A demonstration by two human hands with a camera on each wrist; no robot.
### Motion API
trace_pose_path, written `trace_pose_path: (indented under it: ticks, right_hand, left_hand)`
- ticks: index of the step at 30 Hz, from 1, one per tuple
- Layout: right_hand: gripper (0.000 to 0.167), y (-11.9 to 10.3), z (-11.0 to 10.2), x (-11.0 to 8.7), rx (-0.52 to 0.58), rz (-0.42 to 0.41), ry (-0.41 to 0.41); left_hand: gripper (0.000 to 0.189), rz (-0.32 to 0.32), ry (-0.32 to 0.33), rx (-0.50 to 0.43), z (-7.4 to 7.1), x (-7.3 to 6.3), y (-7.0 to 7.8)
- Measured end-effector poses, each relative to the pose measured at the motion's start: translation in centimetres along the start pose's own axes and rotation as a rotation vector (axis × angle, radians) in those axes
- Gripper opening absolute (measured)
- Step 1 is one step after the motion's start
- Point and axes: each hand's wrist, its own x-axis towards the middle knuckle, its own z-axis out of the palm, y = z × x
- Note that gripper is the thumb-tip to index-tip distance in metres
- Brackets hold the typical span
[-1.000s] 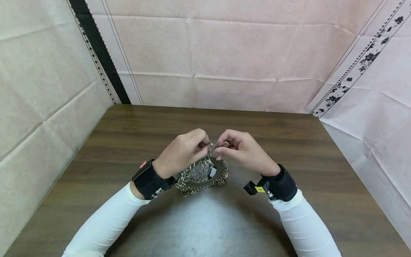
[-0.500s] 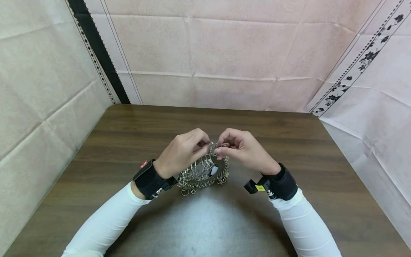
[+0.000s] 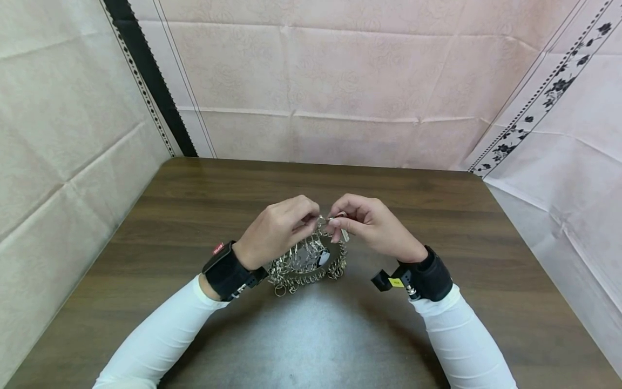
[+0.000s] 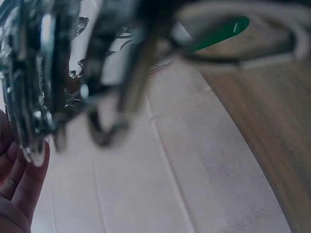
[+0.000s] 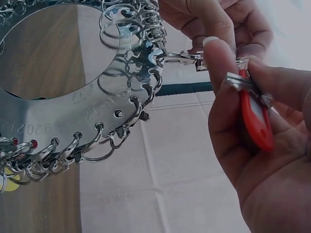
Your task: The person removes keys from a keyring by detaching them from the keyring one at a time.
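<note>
A silver metal ring plate (image 5: 63,116) with numbered holes carries many small rings and snap hooks round its edge. In the head view the plate (image 3: 311,281) sits between and just below the two hands. My left hand (image 3: 279,227) pinches a snap hook (image 5: 182,58) at the plate's rim. My right hand (image 3: 369,224) holds a red-edged key tag (image 5: 257,124) with small metal parts between thumb and curled fingers, its top against the hook's end. Left fingers (image 4: 29,179) show beside blurred rings in the left wrist view. Whether tag and hook are joined cannot be made out.
A brown wood-grain table (image 3: 233,183) lies under the hands. Pale cloth (image 3: 340,81) hangs behind and at both sides. A green tag (image 4: 221,34) shows near the plate in the left wrist view, a yellow piece (image 5: 10,180) in the right wrist view.
The right hand's fingers have shifted slightly, turning the tag; a silvery piece now shows below them. The left hand and the plate stay nearly where they were.
</note>
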Motion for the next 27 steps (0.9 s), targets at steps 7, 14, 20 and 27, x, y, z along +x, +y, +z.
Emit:
trace_pose_path:
  ticks: [7, 14, 20, 27]
  right_hand:
    - [0.009, 0.09, 0.06, -0.03, 0.015, -0.019, -0.008]
    - [0.008, 0.27, 0.05, -0.15, 0.020, -0.022, -0.005]
    - [0.007, 0.03, 0.15, -0.17, 0.059, 0.001, -0.001]
    - [0.004, -0.14, 0.28, -0.09, 0.069, 0.007, 0.003]
  left_hand:
    - [0.018, 0.016, -0.007, -0.004, 0.09, -0.09, -0.06]
    - [0.015, 0.018, -0.014, -0.025, 0.03, -0.11, 0.03]
    - [0.016, 0.026, -0.016, -0.029, -0.06, -0.06, 0.09]
    - [0.018, 0.044, -0.020, -0.047, -0.19, -0.14, 0.14]
